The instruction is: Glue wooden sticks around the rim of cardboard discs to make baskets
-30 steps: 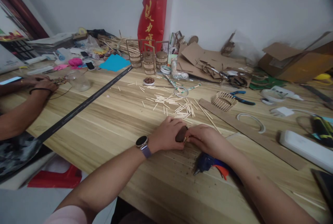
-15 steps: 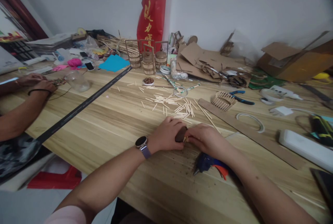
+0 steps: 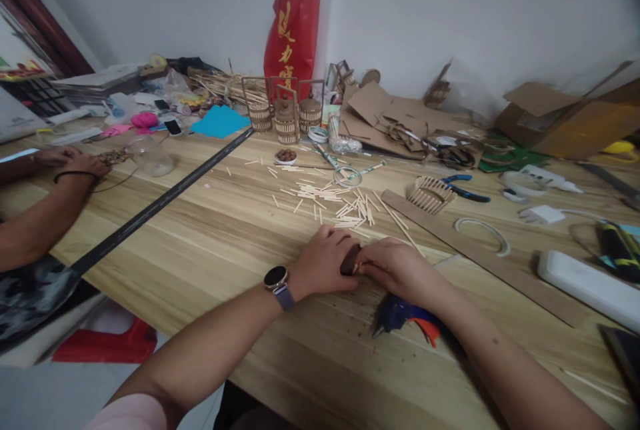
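Observation:
My left hand (image 3: 326, 262), with a watch on the wrist, is closed around a small dark brown piece (image 3: 350, 261), whose kind I cannot make out. My right hand (image 3: 395, 265) meets it from the right, thumb and fingertips pinched together against the piece's edge. Something small and light-coloured shows at those fingertips, mostly hidden. Just below my right hand lies a blue glue gun (image 3: 395, 315) with an orange trigger, its nozzle pointing toward the lower left. Loose short wooden sticks (image 3: 353, 210) lie scattered beyond my hands, and dark crumbs dot the tabletop.
A slatted wooden piece (image 3: 430, 194), blue-handled pliers (image 3: 467, 190) and a long brown strip (image 3: 480, 257) lie to the right. Small stick baskets (image 3: 287, 120) stand at the back beside a red bag (image 3: 293, 37). Another person's hands (image 3: 83, 162) work at the far left.
My left hand has shifted slightly right, and the brown piece has turned a little in its grip. The light-coloured bit at my right fingertips shows less. Other things stay put.

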`<action>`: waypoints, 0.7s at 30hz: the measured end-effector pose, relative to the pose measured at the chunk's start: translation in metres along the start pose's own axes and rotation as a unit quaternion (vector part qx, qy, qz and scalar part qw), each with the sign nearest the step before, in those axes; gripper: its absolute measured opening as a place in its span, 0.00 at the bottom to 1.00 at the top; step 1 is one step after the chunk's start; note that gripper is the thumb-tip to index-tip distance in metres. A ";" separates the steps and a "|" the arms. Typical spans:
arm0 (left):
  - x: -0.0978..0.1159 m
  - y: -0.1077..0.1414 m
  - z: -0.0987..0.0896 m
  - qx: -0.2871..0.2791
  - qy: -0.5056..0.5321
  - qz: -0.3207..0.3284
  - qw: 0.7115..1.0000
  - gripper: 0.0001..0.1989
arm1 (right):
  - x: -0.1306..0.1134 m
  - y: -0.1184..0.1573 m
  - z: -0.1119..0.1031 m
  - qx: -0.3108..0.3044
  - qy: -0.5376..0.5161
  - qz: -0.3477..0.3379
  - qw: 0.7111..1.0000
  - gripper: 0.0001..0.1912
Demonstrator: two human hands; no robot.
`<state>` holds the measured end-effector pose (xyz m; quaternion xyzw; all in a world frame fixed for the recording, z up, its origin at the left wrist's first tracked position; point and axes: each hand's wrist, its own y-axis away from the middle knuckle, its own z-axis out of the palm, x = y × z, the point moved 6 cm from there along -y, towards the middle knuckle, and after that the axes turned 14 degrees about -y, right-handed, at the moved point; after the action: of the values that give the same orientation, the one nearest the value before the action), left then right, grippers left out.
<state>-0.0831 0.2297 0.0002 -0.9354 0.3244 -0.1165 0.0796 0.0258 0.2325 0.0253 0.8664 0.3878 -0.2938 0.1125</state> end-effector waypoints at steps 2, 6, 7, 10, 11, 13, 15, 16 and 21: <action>0.001 0.000 0.001 0.004 -0.005 -0.011 1.000 0.27 | 0.000 -0.001 0.001 -0.007 0.000 -0.006 1.000 0.10; 0.002 -0.001 0.001 0.007 0.003 -0.009 1.000 0.26 | -0.003 -0.001 0.003 -0.025 -0.007 -0.010 1.000 0.10; 0.003 -0.001 0.001 0.010 0.010 -0.004 1.000 0.26 | -0.004 -0.001 0.003 -0.027 -0.017 -0.009 0.999 0.10; 0.003 0.000 -0.002 0.010 0.032 0.008 0.999 0.26 | -0.009 0.003 -0.007 -0.006 -0.046 -0.004 0.999 0.13; 0.001 0.000 -0.002 0.007 0.037 0.003 0.999 0.27 | -0.009 0.006 -0.013 0.010 -0.048 0.006 0.999 0.13; -0.003 0.001 -0.002 0.000 0.038 -0.014 0.999 0.29 | -0.008 0.015 -0.026 0.028 -0.035 0.043 0.998 0.07; -0.005 0.001 -0.002 -0.001 0.032 -0.023 0.999 0.31 | -0.003 0.030 -0.034 0.006 -0.024 0.094 0.995 0.12; -0.006 0.001 -0.002 -0.001 0.030 -0.021 0.999 0.32 | 0.000 0.039 -0.036 -0.016 -0.025 0.118 0.993 0.15; -0.005 0.000 0.000 -0.009 0.029 -0.008 1.000 0.31 | 0.026 0.088 -0.041 -0.057 -0.044 0.234 0.970 0.10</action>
<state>-0.0870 0.2326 -0.0002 -0.9349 0.3198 -0.1410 0.0613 0.1219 0.2066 0.0395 0.9116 0.1848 -0.2744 0.2441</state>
